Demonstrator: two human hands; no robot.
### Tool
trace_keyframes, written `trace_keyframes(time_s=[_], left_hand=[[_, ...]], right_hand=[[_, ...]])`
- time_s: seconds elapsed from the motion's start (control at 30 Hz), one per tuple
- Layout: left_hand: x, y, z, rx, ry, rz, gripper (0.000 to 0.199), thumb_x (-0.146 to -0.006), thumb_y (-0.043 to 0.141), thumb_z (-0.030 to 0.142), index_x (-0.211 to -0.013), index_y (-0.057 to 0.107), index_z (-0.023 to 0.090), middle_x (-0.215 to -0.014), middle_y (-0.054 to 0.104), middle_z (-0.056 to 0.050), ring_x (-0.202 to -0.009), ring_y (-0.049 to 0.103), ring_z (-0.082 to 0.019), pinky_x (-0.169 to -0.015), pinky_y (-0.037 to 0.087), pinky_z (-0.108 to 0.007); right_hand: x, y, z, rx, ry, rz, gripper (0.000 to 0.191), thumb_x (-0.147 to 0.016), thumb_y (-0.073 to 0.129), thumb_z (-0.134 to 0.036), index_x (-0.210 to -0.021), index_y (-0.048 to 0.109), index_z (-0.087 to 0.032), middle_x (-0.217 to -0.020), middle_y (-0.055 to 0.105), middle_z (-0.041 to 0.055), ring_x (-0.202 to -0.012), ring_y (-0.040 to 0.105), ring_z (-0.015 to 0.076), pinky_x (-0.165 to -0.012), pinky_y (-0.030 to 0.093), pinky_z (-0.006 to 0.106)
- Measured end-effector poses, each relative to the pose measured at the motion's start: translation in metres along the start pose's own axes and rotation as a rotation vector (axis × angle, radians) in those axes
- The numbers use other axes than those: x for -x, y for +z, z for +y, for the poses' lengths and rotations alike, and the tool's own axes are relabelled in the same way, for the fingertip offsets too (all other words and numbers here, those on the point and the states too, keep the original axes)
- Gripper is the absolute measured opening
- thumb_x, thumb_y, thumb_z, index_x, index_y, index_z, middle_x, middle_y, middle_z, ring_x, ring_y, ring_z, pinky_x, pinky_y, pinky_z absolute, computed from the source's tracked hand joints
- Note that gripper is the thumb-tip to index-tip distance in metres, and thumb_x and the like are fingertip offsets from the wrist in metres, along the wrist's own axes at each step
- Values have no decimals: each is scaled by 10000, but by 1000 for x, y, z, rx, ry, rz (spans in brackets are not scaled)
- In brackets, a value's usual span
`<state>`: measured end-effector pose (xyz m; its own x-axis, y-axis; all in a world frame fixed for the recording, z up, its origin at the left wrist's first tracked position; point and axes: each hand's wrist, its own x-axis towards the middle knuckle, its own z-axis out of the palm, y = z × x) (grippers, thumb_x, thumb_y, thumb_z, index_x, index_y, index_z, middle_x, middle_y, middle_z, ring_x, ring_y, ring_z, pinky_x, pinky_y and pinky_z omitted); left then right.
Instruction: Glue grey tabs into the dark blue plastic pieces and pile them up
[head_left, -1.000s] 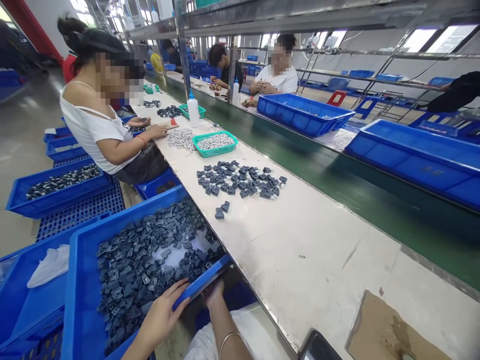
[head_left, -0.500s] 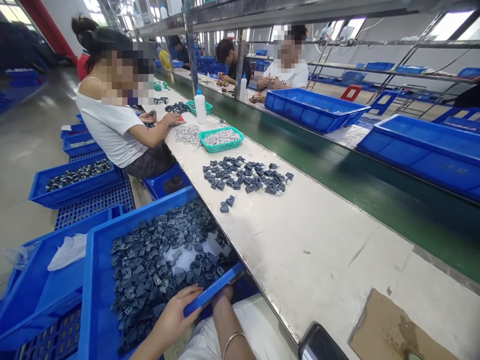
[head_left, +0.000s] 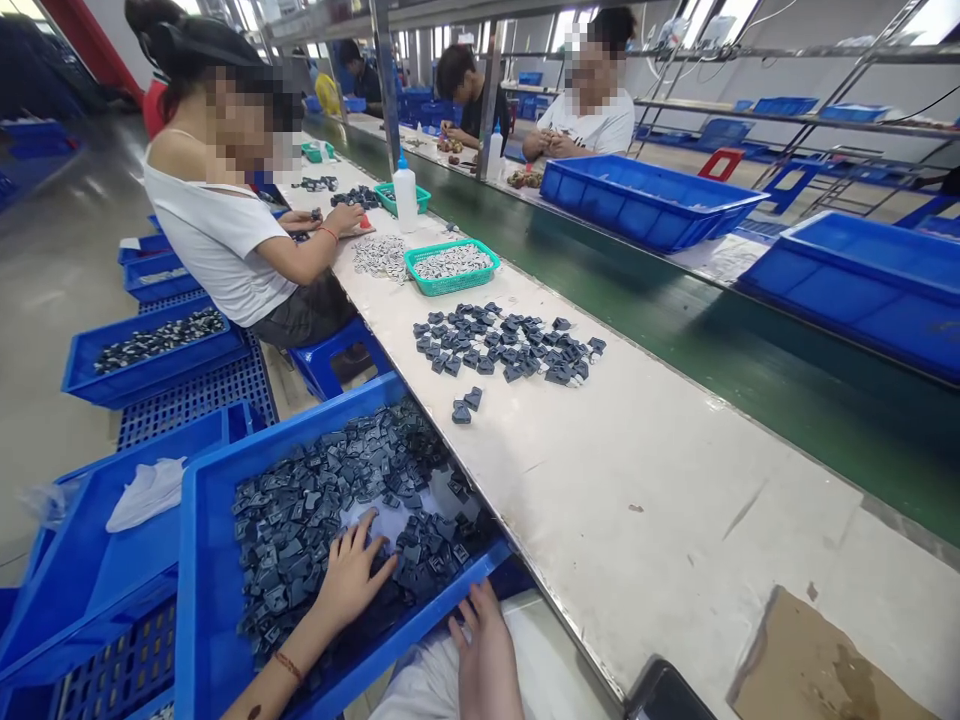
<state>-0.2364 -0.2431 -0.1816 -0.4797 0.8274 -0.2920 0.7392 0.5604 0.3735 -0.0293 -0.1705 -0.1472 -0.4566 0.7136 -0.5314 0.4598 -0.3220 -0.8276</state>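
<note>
A large blue bin (head_left: pixel 196 560) full of small dark grey parts (head_left: pixel 300 520) stands partly under the table edge. My left hand (head_left: pixel 354 570) is over the parts inside it, fingers spread, with nothing seen in its grasp. Outside the bin, by its near right rim, my right hand (head_left: pixel 484 635) has its fingers apart and seems to touch the rim. On the pale table (head_left: pixel 600 470) lies a loose pile of dark parts (head_left: pixel 510 345), some with white pieces, and a few dark parts (head_left: pixel 466 405) sit nearer.
A green basket (head_left: pixel 452 285) of small white pieces and a white bottle (head_left: pixel 405 195) stand farther along. A person (head_left: pixel 225 230) works at the left. Cardboard (head_left: pixel 817 670) and a black device (head_left: pixel 667 695) lie at the near right.
My left hand has let go of the bin's rim and moved over the parts, its fingers spreading. My right hand has come out from under the rim into view.
</note>
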Motion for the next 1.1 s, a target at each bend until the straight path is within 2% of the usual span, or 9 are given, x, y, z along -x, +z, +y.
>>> trace_keyframes(time_s=[0.07, 0.13, 0.2, 0.23, 0.33, 0.47, 0.6, 0.73, 1.1], left_hand=[[8, 2, 6, -20, 15, -37, 326, -968, 544, 435, -1099, 766, 236, -1504, 590, -121, -1395, 475, -432, -1125, 382, -619], [12, 1, 13, -27, 22, -72, 349, -962, 539, 455, -1117, 761, 236, -1416, 654, -125, -1346, 505, -433, -1075, 420, -601], [11, -2, 19, -23, 27, -106, 393, -939, 557, 494, -1177, 741, 241, -1350, 693, -121, -1304, 530, -423, -1036, 455, -567], [10, -4, 21, -18, 30, -123, 434, -919, 577, 525, -1217, 725, 246, -1329, 705, -118, -1289, 539, -419, -1023, 468, -549], [4, -11, 25, -2, 35, -171, 596, -848, 636, 632, -1305, 690, 253, -1296, 722, -114, -1248, 570, -417, -995, 499, -496], [1, -16, 24, 16, 6, -206, 670, -796, 668, 660, -1309, 681, 228, -1333, 693, -118, -1174, 624, -407, -932, 539, -451], [-2, -11, 21, 37, -48, -214, 760, -764, 698, 589, -1403, 600, 190, -1385, 663, -137, -1208, 626, -420, -922, 552, -441], [-4, -6, 19, 67, -67, -215, 934, -736, 734, 623, -1524, 486, 187, -1489, 594, -164, -1265, 598, -446, -979, 540, -494], [5, -10, 11, 179, -3, -200, 851, -744, 806, 557, -1455, 527, 183, -1295, 682, -160, -1205, 660, -377, -990, 556, -453]], right_hand=[[19, -4, -12, 5, -25, 20, 524, -988, 523, -399, -1500, 519, -288, -1483, 602, 117, -1396, 553, 318, -1044, 533, 435], [19, -5, -38, 55, -93, 6, 634, -936, 569, -309, -1557, 445, -280, -1595, 497, 85, -1488, 450, 274, -1141, 460, 385], [-4, -4, -70, 447, -187, -138, 576, -974, 505, -278, -1548, 452, -290, -1637, 440, 58, -1528, 380, 234, -1209, 372, 364], [-21, -3, -85, 519, -184, -177, 506, -978, 535, -296, -1484, 533, -293, -1601, 486, 57, -1521, 384, 249, -1226, 342, 382], [-78, 5, -108, 677, -57, -226, 569, -916, 726, -388, -1434, 584, -199, -1593, 466, 163, -1506, 367, 389, -1221, 293, 605], [-115, 22, -92, 828, 69, -289, 500, -980, 688, -401, -1426, 582, -203, -1563, 497, 128, -1425, 478, 356, -1163, 373, 652], [-117, 31, -69, 889, 32, -349, 484, -984, 686, -390, -1419, 588, -201, -1544, 517, 127, -1398, 509, 344, -1147, 409, 627], [-121, 29, -65, 911, 0, -400, 441, -991, 680, -383, -1381, 607, -193, -1464, 578, 124, -1289, 597, 309, -1067, 505, 568], [-126, 19, -57, 771, -58, -542, 338, -1003, 666, -377, -1289, 656, -198, -1357, 644, 105, -1172, 658, 258, -991, 564, 487]])
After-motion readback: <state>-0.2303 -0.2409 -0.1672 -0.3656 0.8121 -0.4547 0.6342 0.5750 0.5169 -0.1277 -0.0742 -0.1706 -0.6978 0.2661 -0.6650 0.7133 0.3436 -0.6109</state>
